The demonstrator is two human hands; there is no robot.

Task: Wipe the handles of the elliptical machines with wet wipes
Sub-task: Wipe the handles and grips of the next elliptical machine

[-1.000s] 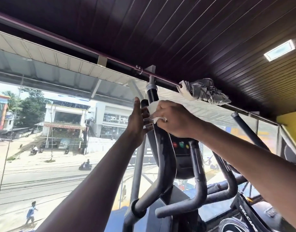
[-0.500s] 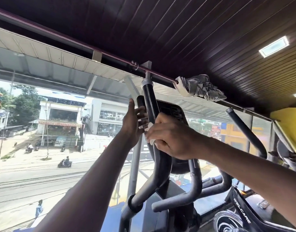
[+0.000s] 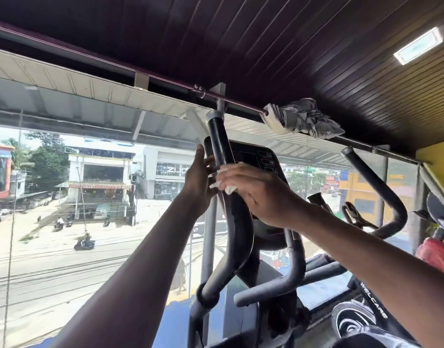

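Far left, clear glass window (image 3: 65, 222) runs the whole wall, street beyond it, nothing in front of the pane on that side. Left hand (image 3: 199, 183) up against the left side of the handle (image 3: 219, 149), fingers straight and together, palm flat on the tube, steadying it. The handle is a smooth black round bar with a grey cap, rising free above both hands, then curving down into a wider bend below them. Right hand (image 3: 259, 197) comes across from the right, fingers curled over a crumpled white wipe (image 3: 229, 188), pressing it to the bar just beside the left hand's fingertips. Behind, the dark console (image 3: 261, 159), flat and matte. A second grey bar (image 3: 294, 259) drops below the right wrist. Up top, a rumpled grey cloth (image 3: 303, 118) draped on the ceiling rail. Further right, another black handle (image 3: 374, 184) stands well apart, open air between.
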